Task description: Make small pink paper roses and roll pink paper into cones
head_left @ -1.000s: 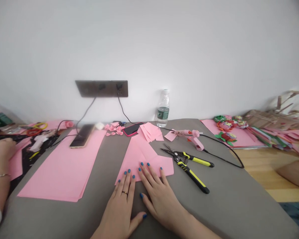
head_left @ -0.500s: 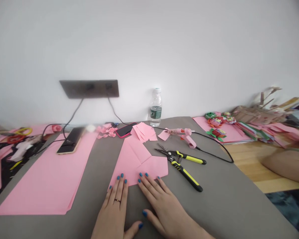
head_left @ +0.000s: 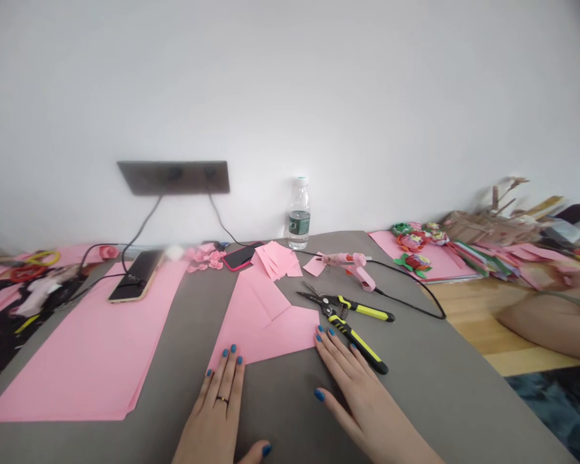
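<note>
A folded pink paper lies flat on the grey table mat, with crease lines and a flap across its middle. My left hand rests flat with fingers stretched, its fingertips on the paper's lower left edge. Spread out at the paper's right corner is my right hand, fingertips touching that edge, nothing held. Just right of the paper lie black-and-yellow pliers with their handles apart. Behind the paper sits a small pile of pink squares.
Large pink sheets with a phone on them lie left. A bottle, a pink glue gun with its cord, and paper flowers stand or lie behind. Another person's arm is at right.
My right hand has slid right along the paper's edge to its right corner. My left hand stays on the lower left edge. The view has shifted slightly.
</note>
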A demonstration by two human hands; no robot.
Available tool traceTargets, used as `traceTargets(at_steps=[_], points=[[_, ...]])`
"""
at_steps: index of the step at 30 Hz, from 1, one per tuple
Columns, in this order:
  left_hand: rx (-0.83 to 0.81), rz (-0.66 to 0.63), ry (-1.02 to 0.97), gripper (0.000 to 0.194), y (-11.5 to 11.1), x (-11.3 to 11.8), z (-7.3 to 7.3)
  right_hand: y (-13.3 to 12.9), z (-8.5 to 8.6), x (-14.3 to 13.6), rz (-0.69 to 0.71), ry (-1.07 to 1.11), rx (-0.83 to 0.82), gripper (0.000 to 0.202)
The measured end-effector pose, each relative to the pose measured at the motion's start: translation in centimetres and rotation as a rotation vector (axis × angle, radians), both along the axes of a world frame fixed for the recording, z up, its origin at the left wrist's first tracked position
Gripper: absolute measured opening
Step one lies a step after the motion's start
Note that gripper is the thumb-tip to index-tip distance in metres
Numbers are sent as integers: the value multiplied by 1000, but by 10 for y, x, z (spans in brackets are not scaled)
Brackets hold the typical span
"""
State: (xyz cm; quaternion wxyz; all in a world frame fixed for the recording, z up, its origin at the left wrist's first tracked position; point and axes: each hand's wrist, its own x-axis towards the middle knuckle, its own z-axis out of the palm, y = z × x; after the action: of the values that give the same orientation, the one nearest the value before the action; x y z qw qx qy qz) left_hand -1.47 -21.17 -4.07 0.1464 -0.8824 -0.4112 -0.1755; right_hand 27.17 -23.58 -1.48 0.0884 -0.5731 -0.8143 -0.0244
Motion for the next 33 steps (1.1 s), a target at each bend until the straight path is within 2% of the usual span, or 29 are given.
traceTargets(at_steps=[6,10,12,15,18,25,29,33], points=[[-33,24,12,110,-2,-1,-7,17,11,-43,156,16,-29,77],[-84,5,37,110,0,-6,-14,33,19,-76,296,38,-200,75],[-103,7,59,109,1,-8,-17,40,19,-85,378,52,-301,76],[-110,28,84,104,0,-9,-17,46,10,-89,395,47,-351,78],[-76,48,94,96,-6,-14,-15,46,-5,-85,393,31,-257,78],[-19,80,100,83,-18,-29,-15,40,-35,-81,413,20,156,89],[65,50,95,75,-15,-31,-12,41,-40,-71,388,1,314,87],[74,55,74,63,-13,-22,0,38,-37,-56,374,-27,382,80]])
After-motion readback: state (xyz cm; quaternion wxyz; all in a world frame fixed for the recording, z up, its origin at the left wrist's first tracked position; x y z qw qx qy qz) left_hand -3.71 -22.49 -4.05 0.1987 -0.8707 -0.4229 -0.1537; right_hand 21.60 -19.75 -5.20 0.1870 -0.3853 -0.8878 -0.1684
